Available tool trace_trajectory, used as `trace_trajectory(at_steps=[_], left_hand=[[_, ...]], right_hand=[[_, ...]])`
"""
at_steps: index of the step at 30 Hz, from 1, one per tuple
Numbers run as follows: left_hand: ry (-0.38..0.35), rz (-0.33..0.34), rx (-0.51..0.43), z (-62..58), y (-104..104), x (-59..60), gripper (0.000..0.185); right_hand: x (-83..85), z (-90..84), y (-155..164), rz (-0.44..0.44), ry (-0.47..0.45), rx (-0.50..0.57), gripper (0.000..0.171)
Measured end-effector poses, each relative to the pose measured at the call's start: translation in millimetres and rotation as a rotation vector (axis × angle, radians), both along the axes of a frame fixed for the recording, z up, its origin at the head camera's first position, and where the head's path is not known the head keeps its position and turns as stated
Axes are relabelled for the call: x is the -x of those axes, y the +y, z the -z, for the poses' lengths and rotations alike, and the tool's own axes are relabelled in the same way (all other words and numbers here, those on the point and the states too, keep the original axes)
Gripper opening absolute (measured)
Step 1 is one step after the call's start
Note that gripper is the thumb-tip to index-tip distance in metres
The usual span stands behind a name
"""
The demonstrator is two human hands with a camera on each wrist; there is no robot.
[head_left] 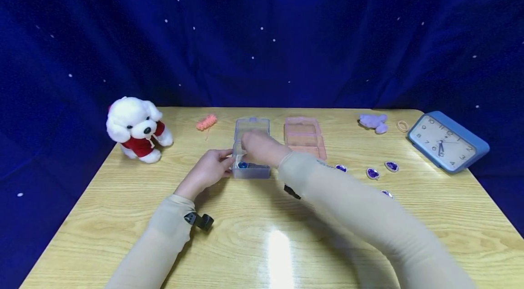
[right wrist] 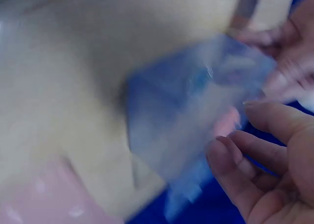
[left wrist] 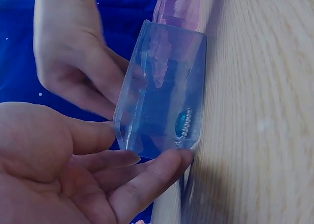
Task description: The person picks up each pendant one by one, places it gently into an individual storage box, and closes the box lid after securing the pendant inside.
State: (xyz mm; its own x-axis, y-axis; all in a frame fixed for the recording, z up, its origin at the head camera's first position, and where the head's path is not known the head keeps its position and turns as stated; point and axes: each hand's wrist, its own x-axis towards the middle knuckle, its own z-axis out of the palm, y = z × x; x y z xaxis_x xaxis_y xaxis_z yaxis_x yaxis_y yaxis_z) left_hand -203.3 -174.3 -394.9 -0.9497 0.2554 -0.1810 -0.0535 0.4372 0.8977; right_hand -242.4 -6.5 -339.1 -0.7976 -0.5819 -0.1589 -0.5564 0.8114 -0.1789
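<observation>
A see-through blue box (head_left: 251, 173) stands on the table with its lid (head_left: 252, 121) raised at the back. My left hand (head_left: 210, 168) holds the box by its left side, with the thumb at the upper edge and fingers against the wall in the left wrist view. Inside, near the front left, lies a blue gem piece (left wrist: 182, 123) edged with small silvery beads. My right hand (head_left: 262, 145) is over the box, thumb and fingertips apart in the blurred right wrist view (right wrist: 274, 160), with nothing seen between them.
An open pink box (head_left: 304, 139) stands right of the blue one. Several purple heart gems (head_left: 373, 173) lie farther right, one partly behind my sleeve. Around them are a tilted clock (head_left: 444, 143), a purple plush (head_left: 373, 122), a band (head_left: 403, 126), coral yarn (head_left: 206, 122) and a white toy dog (head_left: 141, 129).
</observation>
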Motion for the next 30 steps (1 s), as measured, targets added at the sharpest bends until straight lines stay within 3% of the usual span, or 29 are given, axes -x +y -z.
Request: trace_trajectory(at_steps=[6,10,12,14,18,24,26,30], left_hand=[[-0.003,0.006,0.001,2.0,1,-0.6,0.044],[-0.002,0.008,0.020,1.2,1,0.3,0.044],[-0.005,0.008,0.025,-0.1,1,0.5,0.044],[-0.012,0.007,0.028,-2.1,0,0.3,0.044],[-0.021,0.009,0.030,-4.1,-1,-0.6,0.045],[-0.030,0.014,0.028,-3.6,-1,-1.5,0.046],[-0.029,0.014,0.029,-3.9,0,-1.8,0.046],[-0.013,0.018,0.036,-4.4,1,-2.5,0.046]], right_hand=[[-0.7,-50.7,46,0.031,0.084,0.063,0.031],[-7.7,-79.8,93,0.011,0.211,0.118,0.020],[-15.7,-87.4,118,0.016,0.265,0.130,0.009],[-26.2,-90.3,143,0.029,0.301,0.130,0.008],[-51.4,-81.1,188,0.073,0.307,0.118,0.008],[-92.7,-46.9,246,0.069,0.298,0.126,0.009],[-107.0,-35.6,261,0.078,0.257,0.121,0.017],[-131.8,-9.7,285,0.003,0.215,0.139,0.026]])
